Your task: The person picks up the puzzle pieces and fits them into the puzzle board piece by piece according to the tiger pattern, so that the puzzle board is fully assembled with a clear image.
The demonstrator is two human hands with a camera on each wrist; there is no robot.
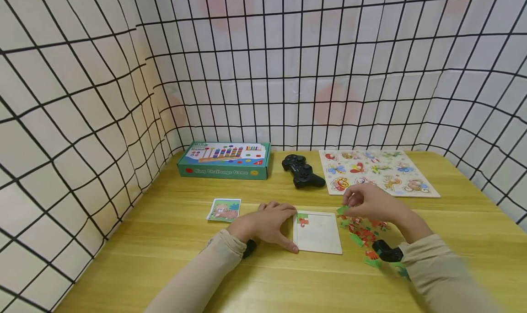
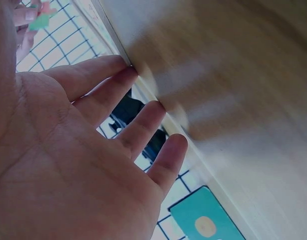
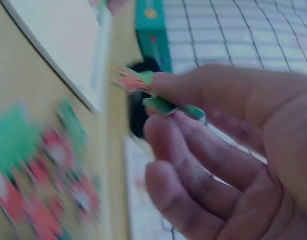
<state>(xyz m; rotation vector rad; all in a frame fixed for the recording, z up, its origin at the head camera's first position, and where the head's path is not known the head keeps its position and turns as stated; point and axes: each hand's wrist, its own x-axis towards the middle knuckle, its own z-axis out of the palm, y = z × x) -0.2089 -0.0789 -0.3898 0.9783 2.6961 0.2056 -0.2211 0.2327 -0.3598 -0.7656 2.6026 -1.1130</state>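
Item 1: the left hand (image 1: 269, 223), fingers extended and thumb spread, resting against the left edge of a pale, square, rimmed puzzle tray (image 1: 320, 237) that lies flat on the yellow wood-grain desk (image 1: 164, 253).

Item 2: the right hand (image 1: 372, 205), thumb and fingertips pinching a small, flat green-and-orange jigsaw piece (image 3: 138, 82) above the desk, just right of the tray. More green shows at the fingertips; whether it belongs to a 2nd piece cannot be told.

Item 3: a green-and-orange fitted puzzle section (image 1: 303, 219), set in the tray's far left corner.

Item 4: a scattered heap of loose red, orange and green jigsaw pieces (image 1: 364, 234), right of the tray, below and beside the right hand.

Item 5: a small printed card with a pink animal figure (image 1: 225, 210), beyond the left forearm.

Item 6: at the rear left, a teal rectangular "Ring Challenge Game" box (image 1: 224, 172).

Item 7: a black plastic game controller (image 1: 302, 171), right of the box.

Item 8: a pale rectangular board with colourful animal figures (image 1: 374, 173), at the rear right.
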